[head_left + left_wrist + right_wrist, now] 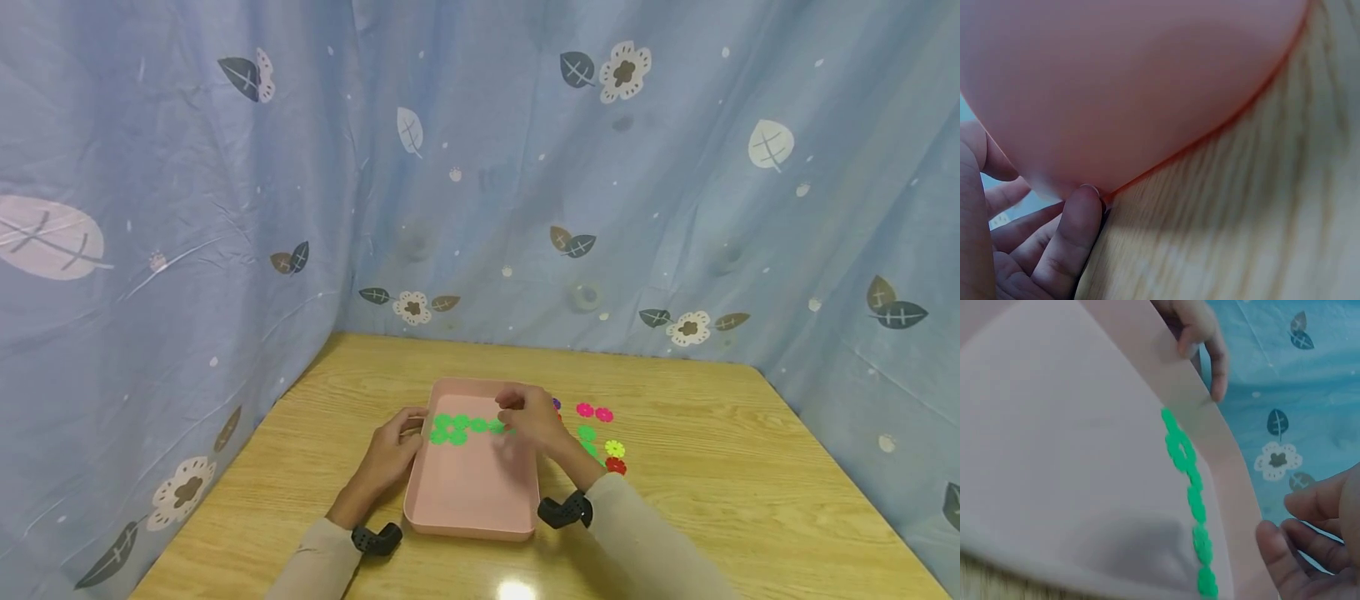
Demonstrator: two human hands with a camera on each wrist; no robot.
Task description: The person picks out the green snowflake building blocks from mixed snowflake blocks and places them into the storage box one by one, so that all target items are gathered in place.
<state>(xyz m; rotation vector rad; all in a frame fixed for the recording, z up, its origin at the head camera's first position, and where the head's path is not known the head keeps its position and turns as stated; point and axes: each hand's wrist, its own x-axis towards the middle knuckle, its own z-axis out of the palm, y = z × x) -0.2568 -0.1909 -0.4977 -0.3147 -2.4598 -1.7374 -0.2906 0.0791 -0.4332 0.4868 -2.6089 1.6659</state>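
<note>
A shallow pink tray lies on the wooden table. My left hand holds its left side, with fingertips at the rim and the thumb low against the outer wall. Several green flower-shaped plastic pieces form a line across the tray's far half, with two more just below its left end. Over the right end of that line hovers my right hand, its fingers loosely bent. In the right wrist view, a gap shows between thumb and fingers, with nothing in it.
Right of the tray lie loose flower pieces: two pink, several green, a yellow, a red and a purple one partly behind my right hand. A blue patterned curtain borders the table's back and sides.
</note>
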